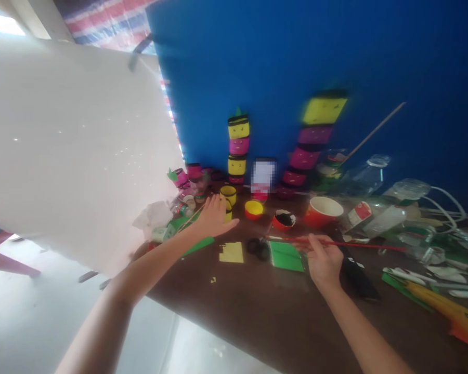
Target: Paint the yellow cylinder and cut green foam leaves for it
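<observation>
My left hand [213, 217] reaches out with its fingers stretched, right beside a yellow ring-shaped piece with dark rims [228, 194]. A second yellow piece is partly hidden behind that hand; whether I touch it is unclear. In my right hand [324, 262] a thin red paintbrush [366, 245] is pinched, lying nearly level with its tip to the left. Below the brush lies a green sheet [286, 256]. Left of it are a blurred black object [257, 249] and a cut yellow paper piece [231, 252]. Two small cups, one yellow inside [254, 209] and one dark inside [284, 219], stand behind.
Two stacks of yellow and magenta rings, one upright [238, 150] and one leaning [304, 150], stand by the blue wall [276, 62]. A paper cup [323, 212], plastic bottles [368, 174] and a yellow glue gun [444, 306] crowd the right side of the brown table [265, 317].
</observation>
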A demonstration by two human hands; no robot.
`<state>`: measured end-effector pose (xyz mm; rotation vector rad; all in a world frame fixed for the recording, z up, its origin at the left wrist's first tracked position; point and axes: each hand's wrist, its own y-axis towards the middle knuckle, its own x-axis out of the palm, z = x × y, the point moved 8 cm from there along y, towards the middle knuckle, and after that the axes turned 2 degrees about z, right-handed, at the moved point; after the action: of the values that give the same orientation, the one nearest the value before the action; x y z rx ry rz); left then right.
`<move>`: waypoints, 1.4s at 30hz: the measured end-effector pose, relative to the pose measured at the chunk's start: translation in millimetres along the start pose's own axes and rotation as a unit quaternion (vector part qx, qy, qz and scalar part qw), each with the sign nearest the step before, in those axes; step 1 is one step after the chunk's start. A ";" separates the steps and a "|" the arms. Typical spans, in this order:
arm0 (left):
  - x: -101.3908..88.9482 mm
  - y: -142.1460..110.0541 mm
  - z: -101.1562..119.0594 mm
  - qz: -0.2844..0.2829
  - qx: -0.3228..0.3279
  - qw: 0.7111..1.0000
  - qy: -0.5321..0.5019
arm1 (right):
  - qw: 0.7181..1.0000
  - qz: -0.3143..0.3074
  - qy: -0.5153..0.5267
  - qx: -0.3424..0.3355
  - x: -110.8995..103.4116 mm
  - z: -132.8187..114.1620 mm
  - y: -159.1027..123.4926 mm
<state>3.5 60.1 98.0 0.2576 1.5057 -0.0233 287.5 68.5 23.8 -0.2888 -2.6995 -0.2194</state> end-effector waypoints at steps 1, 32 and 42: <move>1.8 1.2 3.5 0.002 -0.009 1.000 0.010 | 1.000 0.002 0.000 0.000 -0.7 0.3 0.2; -77.4 -44.3 -117.2 0.053 -0.151 0.943 -0.294 | 0.996 -0.054 0.031 0.067 7.6 7.9 -2.0; -40.5 -74.3 -168.3 -0.095 -0.211 0.958 0.168 | 0.995 -0.051 0.036 0.081 7.3 13.1 -1.2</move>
<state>-177.6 12.8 119.2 -0.2393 1.8250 0.1953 275.6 71.1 14.9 -0.0941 -2.6439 -0.0384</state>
